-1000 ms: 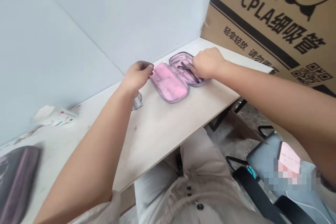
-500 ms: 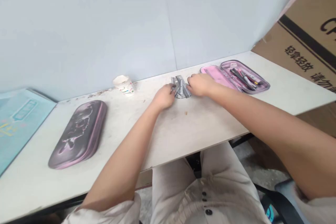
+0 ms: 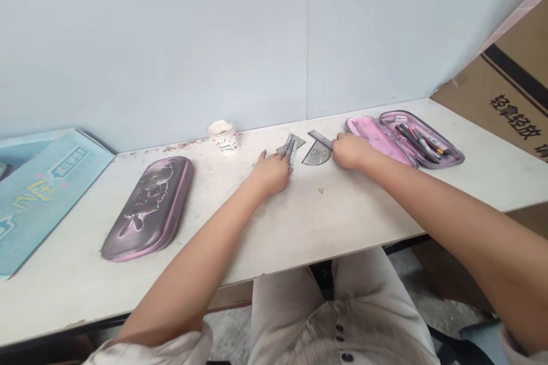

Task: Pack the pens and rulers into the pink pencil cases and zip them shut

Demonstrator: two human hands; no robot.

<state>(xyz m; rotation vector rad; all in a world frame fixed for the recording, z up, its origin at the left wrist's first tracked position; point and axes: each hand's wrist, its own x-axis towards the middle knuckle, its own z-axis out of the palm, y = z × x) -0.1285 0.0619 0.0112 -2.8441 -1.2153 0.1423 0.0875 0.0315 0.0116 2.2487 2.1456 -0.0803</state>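
My left hand [image 3: 271, 171] rests on the white table [image 3: 299, 217] with its fingers closed on the end of some clear plastic rulers [image 3: 291, 147]. Just right of them lies a clear semicircular protractor [image 3: 317, 152]. My right hand [image 3: 350, 150] is curled with its fingertips on the protractor's right edge. Behind my right hand lies an open pink pencil case [image 3: 402, 137] with several pens [image 3: 417, 140] in its far half.
A shut dark purple pencil case [image 3: 148, 206] lies to the left. A small paper cup [image 3: 223, 134] stands by the blue wall. A teal box [image 3: 38, 188] sits at the far left, and a brown cardboard carton [image 3: 514, 102] at the right.
The view swung left. Both hands left the open pink case and came to the rulers and protractor, then drew apart, separating the protractor from the rulers.
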